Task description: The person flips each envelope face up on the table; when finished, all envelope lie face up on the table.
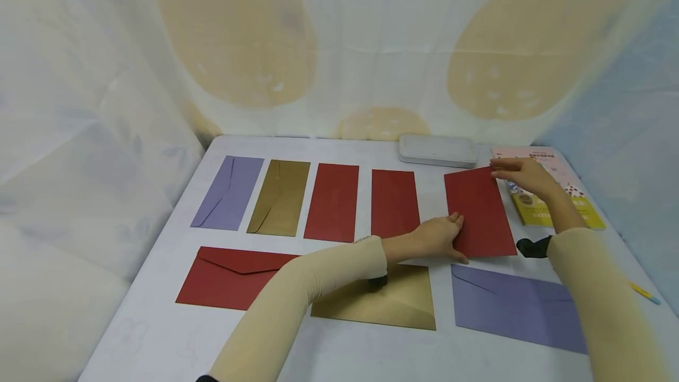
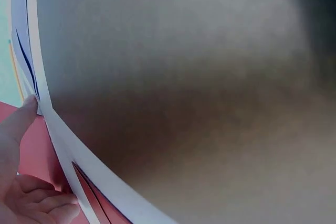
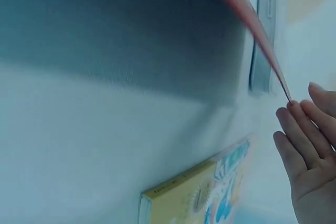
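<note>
A red envelope [image 1: 480, 211], flap out of sight, is tilted with its far right corner raised. My left hand [image 1: 437, 237] touches its left edge, fingers up the side and thumb spread toward the near corner. That thumb [image 2: 23, 119] stands well apart from the loosely bent fingers in the left wrist view. At the raised corner, the fingertips of my right hand [image 1: 525, 174] meet the edge. The right wrist view shows these fingers [image 3: 304, 135] straight, the envelope seen nearly edge-on. Left of it lie two more red envelopes, a gold envelope [image 1: 278, 198] and a purple envelope [image 1: 228, 193].
Nearer on the white table are a red envelope [image 1: 233, 276], a gold envelope [image 1: 392, 308] under my left forearm and a purple envelope [image 1: 514, 305]. A pale case [image 1: 437, 150] stands at the back, a book [image 1: 551, 173] beside my right hand. A pencil [image 1: 644, 292] lies far right.
</note>
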{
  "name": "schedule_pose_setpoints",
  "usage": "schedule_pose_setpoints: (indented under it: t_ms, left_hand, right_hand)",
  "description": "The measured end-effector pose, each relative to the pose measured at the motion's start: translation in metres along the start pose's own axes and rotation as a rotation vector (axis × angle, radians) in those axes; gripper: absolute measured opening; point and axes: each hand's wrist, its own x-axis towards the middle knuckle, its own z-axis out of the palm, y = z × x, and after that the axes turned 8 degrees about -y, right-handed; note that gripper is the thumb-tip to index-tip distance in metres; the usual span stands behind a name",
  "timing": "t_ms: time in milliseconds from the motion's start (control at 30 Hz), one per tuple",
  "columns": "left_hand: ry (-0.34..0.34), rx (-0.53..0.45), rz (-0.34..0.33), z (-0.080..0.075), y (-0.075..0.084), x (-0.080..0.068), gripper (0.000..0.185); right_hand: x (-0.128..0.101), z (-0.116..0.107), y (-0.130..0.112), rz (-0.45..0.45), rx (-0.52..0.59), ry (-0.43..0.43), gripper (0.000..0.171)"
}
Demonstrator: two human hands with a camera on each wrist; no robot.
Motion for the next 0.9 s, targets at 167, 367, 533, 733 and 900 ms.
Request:
schedule_pose_setpoints:
  t_ms: [167,367,533,733,900]
  left_hand:
    - [-0.002,-0.015,0.019,-0.001,-0.001,0.0,0.096]
    - [0.01,-0.065,0.066,-0.002,-0.004,0.001,0.095]
    - [0.042,-0.155,0.14,0.0,-0.009,0.003,0.093]
    - [0.069,-0.266,0.212,0.003,-0.015,0.006,0.091]
    - [0.08,-0.324,0.245,0.005,-0.019,0.006,0.09]
  right_hand:
    - [-0.006,-0.003,0.0,-0.004,0.003,0.013,0.067]
    - [-0.011,-0.007,-0.006,-0.017,0.069,0.01,0.071]
    - [-0.016,-0.008,-0.01,-0.028,0.113,0.043,0.072]
    - [-0.02,-0.007,-0.013,-0.047,0.115,0.078,0.072]
    - [-0.02,-0.004,-0.018,-0.047,0.092,0.125,0.075]
